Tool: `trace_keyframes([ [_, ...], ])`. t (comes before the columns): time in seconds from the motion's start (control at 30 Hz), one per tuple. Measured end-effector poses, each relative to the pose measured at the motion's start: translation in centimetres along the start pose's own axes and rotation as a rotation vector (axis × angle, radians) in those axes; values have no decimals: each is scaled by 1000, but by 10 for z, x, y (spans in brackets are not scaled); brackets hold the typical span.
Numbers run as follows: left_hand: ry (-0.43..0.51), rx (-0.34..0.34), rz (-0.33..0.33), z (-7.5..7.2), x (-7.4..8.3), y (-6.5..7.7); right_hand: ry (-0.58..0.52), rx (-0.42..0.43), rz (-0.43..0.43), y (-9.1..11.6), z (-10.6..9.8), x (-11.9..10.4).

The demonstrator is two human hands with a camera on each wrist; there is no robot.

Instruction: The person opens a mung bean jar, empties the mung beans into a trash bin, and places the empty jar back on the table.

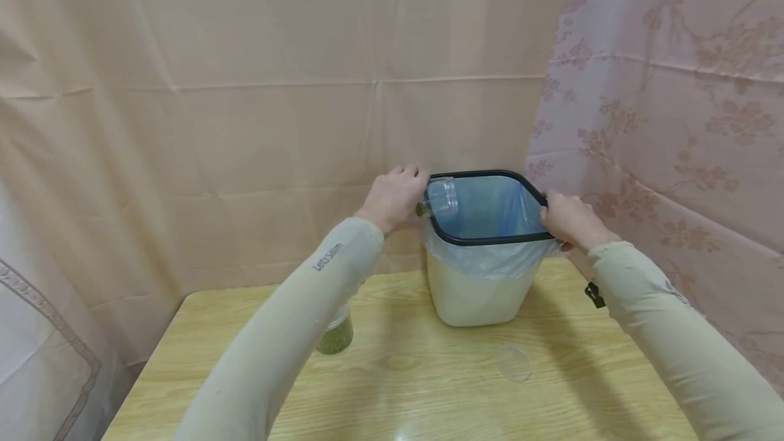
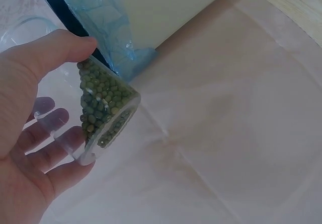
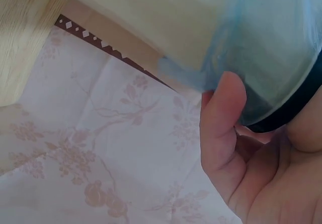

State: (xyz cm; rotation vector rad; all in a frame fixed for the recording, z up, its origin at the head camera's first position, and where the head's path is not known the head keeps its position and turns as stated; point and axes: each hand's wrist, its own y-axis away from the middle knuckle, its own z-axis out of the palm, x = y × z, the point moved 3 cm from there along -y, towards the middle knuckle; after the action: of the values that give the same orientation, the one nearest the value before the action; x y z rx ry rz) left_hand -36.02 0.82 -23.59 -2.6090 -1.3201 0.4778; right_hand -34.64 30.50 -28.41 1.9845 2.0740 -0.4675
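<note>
A clear plastic jar lies sideways across the left side of a bin's black rim, its mouth end over the inside. My left hand holds it, thumb on one side and fingers round the other. Green beans are heaped toward the jar's base in the left wrist view. The cream trash bin has a bluish plastic liner folded over its rim. On the opposite side my right hand grips the rim, with fingers against the liner outside.
Another jar with green contents stands on the wooden table, partly hidden by my left sleeve. A thin clear disc lies in front of the bin. Beige curtain hangs behind, flowered cloth at right.
</note>
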Motion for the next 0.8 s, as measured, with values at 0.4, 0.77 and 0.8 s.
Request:
trace_keyframes([
  [0.4, -29, 25, 24, -1, 4, -4, -27, -57, 8, 1, 1, 1],
  [0.77, -67, 15, 28, 2, 9, -8, 3, -57, 17, 2, -1, 2],
  [0.8, -78, 18, 31, 2, 9, -8, 8, -56, 18, 2, -1, 3],
])
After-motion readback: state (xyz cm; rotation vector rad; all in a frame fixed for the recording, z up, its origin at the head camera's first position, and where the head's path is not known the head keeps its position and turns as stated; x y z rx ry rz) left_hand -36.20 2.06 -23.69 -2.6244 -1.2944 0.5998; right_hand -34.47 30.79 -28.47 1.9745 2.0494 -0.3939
